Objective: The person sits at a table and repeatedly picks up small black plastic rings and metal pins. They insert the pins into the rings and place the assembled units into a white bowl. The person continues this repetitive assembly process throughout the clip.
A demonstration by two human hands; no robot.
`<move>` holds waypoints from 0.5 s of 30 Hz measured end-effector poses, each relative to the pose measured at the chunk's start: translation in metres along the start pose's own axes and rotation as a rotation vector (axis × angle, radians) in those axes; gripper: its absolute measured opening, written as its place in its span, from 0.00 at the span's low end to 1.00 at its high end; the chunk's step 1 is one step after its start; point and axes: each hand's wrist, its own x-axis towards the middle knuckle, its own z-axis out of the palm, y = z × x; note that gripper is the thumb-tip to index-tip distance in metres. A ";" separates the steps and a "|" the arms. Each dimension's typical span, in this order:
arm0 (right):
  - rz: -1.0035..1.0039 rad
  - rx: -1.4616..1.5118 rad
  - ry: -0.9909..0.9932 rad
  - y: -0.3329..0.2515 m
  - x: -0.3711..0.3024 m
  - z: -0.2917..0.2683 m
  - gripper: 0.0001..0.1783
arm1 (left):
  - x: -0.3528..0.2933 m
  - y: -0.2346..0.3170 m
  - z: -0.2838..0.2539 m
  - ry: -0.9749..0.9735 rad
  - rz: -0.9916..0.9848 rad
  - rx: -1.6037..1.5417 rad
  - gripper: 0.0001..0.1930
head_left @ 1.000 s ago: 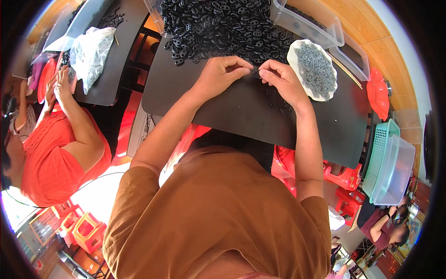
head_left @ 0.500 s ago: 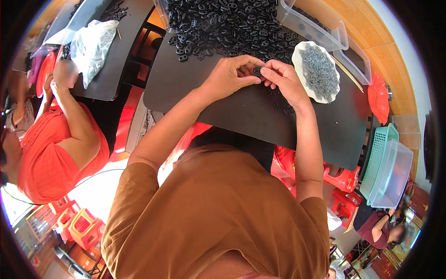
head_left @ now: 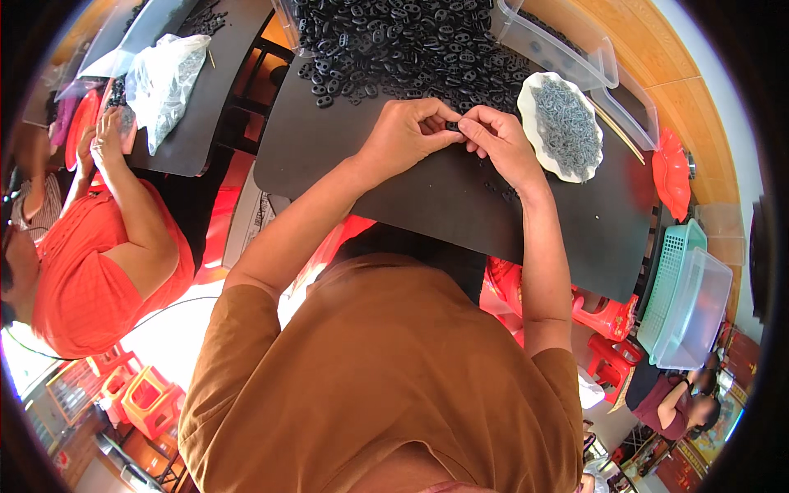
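Observation:
Over the dark table (head_left: 329,148), my left hand (head_left: 407,134) and my right hand (head_left: 499,141) meet fingertip to fingertip. Pinched between them is a small black oval piece with holes (head_left: 453,126), partly covered by the fingers. Both hands are closed on it. Just beyond them spreads a big heap of similar black pieces (head_left: 403,45). To the right of my right hand stands a white scalloped dish (head_left: 528,107) full of small grey pieces (head_left: 567,127), too fine to name. A few tiny dark bits (head_left: 508,193) lie below my right hand.
Clear plastic bins (head_left: 555,53) stand at the back right, beside thin sticks (head_left: 618,131) and a red dish (head_left: 671,172). A green basket (head_left: 667,279) is at the right. Leftward, a person in red (head_left: 115,255) works at another table with a plastic bag (head_left: 168,82).
My hands stay nearly in place, with the black piece turned slightly between my fingertips. The person at the left has shifted their hands and head a little.

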 end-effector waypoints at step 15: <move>0.015 -0.032 0.123 -0.027 0.003 -0.056 0.12 | 0.003 0.001 -0.013 0.141 -0.055 -0.264 0.14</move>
